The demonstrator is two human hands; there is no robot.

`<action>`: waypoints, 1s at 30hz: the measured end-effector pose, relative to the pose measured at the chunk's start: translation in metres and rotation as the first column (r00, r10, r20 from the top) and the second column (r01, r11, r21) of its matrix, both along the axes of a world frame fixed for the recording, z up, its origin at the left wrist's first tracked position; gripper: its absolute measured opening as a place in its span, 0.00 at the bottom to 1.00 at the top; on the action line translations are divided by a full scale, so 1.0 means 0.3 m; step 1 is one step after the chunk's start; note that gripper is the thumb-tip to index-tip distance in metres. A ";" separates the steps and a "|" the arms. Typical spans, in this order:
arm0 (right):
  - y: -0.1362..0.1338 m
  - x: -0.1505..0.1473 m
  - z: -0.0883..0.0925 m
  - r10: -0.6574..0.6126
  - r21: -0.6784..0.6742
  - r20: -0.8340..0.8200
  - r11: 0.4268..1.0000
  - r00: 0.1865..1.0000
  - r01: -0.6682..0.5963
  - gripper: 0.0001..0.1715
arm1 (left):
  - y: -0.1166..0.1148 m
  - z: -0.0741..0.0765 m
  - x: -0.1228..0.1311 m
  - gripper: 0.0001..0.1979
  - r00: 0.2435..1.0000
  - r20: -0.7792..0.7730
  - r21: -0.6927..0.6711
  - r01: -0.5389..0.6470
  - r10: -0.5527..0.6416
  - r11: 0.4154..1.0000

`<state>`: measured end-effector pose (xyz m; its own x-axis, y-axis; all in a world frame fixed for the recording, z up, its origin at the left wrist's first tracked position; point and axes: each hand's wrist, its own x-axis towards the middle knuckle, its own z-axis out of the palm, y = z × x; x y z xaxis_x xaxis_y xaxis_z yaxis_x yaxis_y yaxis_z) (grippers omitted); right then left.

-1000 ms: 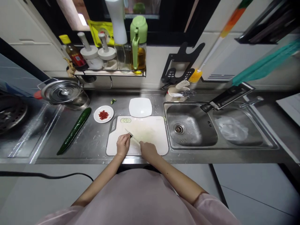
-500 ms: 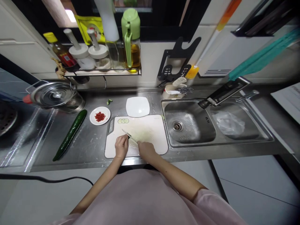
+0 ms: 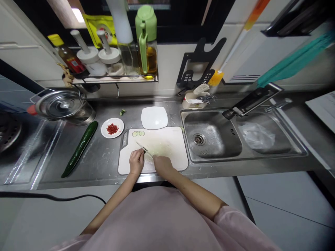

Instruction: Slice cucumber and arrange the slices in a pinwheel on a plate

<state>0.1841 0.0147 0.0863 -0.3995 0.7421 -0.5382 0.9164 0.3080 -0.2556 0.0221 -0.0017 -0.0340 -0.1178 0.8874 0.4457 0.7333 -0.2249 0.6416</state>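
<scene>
A white cutting board (image 3: 172,146) lies on the steel counter in front of me. My right hand (image 3: 162,164) is closed round the handle of a knife (image 3: 142,148), whose blade slants up-left across the board. My left hand (image 3: 136,161) rests curled on the board just left of the blade, pressing on something I cannot make out. Three cucumber slices (image 3: 138,133) lie at the board's far left corner. A patch of pale green chopped cucumber (image 3: 160,150) lies beside my right hand.
A whole cucumber (image 3: 80,149) lies left of the board, near a small dish of red chilli (image 3: 112,128). A white square plate (image 3: 154,117) sits behind the board. A lidded pot (image 3: 64,105) stands far left, a double sink (image 3: 214,137) on the right, bottles on a rack (image 3: 115,79) behind.
Both hands have stayed on the board with the knife between them; the knife has shifted only slightly. The camera view has drifted a little.
</scene>
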 end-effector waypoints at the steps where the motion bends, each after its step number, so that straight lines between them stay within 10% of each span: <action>1: 0.002 -0.003 -0.001 -0.002 0.005 -0.004 1.000 1.000 0.002 0.16 | 0.000 0.000 0.000 0.10 1.000 -0.001 -0.002 0.001 -0.001 1.000; 30: 0.047 -0.009 -0.024 0.032 0.011 -0.025 0.999 0.999 -0.032 0.17 | 0.002 0.006 0.002 0.09 1.000 0.021 -0.019 0.001 -0.001 1.000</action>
